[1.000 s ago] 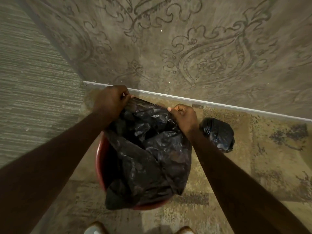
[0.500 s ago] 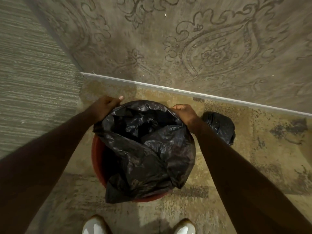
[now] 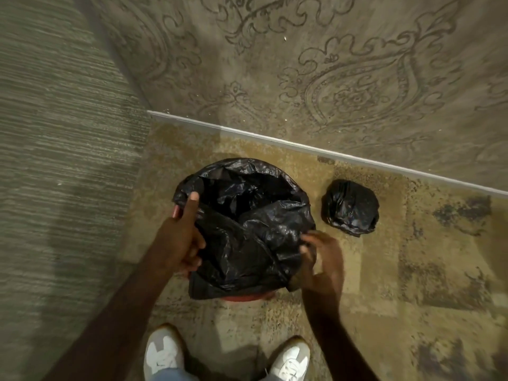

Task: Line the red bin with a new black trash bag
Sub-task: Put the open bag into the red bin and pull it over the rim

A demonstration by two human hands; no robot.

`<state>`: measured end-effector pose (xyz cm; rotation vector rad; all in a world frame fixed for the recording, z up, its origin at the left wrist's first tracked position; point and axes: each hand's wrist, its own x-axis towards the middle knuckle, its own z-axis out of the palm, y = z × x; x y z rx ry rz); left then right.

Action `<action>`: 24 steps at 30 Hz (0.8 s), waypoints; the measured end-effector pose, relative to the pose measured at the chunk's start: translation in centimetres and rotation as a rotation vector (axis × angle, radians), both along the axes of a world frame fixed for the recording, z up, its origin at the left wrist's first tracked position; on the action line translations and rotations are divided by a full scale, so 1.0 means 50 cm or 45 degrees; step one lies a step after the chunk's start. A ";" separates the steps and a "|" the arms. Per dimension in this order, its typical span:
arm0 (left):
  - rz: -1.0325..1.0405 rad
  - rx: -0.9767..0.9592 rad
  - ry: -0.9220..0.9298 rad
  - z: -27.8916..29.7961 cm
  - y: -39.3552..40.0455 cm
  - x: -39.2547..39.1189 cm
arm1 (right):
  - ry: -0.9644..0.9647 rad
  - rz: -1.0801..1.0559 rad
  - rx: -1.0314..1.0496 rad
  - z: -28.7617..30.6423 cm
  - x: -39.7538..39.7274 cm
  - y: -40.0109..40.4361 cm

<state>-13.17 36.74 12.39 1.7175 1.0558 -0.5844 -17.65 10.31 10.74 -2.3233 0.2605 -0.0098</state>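
A black trash bag [image 3: 247, 224] is spread over the red bin, of which only a sliver of the near rim [image 3: 247, 297] shows. The bag's far edge is folded over the bin's back rim and its mouth gapes open. My left hand [image 3: 181, 237] lies on the bag's left side, fingers wrapped on the plastic there. My right hand [image 3: 321, 259] pinches the bag's edge at the near right; it is a little blurred.
A tied black bundle of bag [image 3: 350, 206] lies on the floor right of the bin. A white baseboard [image 3: 302, 145] and patterned wall run behind. A striped wall closes the left side. My two white shoes [image 3: 165, 353] stand just in front of the bin.
Both hands have come from the bag's far edge down to its near sides. The bag's far edge now sits over the bin's back rim, and the bag covers more of the bin.
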 end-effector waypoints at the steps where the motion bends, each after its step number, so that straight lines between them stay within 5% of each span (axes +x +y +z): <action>1: 0.097 -0.097 0.065 -0.002 -0.010 0.002 | 0.070 0.118 -0.084 0.007 -0.015 0.017; 5: 0.067 0.015 0.079 -0.023 -0.057 0.000 | 0.285 0.324 -0.134 0.011 -0.020 0.069; 9: 0.051 0.125 0.105 -0.047 -0.096 -0.009 | 0.534 0.677 -0.523 -0.005 -0.007 0.099; 13: 0.110 0.144 0.137 -0.063 -0.113 -0.032 | 0.368 0.751 -0.349 0.008 -0.019 0.107; 18: 0.914 -0.564 0.021 -0.049 -0.096 -0.081 | 0.203 0.750 -0.022 0.036 -0.084 0.088; 20: 0.924 -0.848 0.052 -0.040 -0.077 -0.115 | 0.145 0.809 -0.121 0.025 -0.119 0.075; 24: 0.820 -0.842 -0.002 -0.046 -0.033 -0.171 | 0.299 0.859 -0.316 0.005 -0.155 0.051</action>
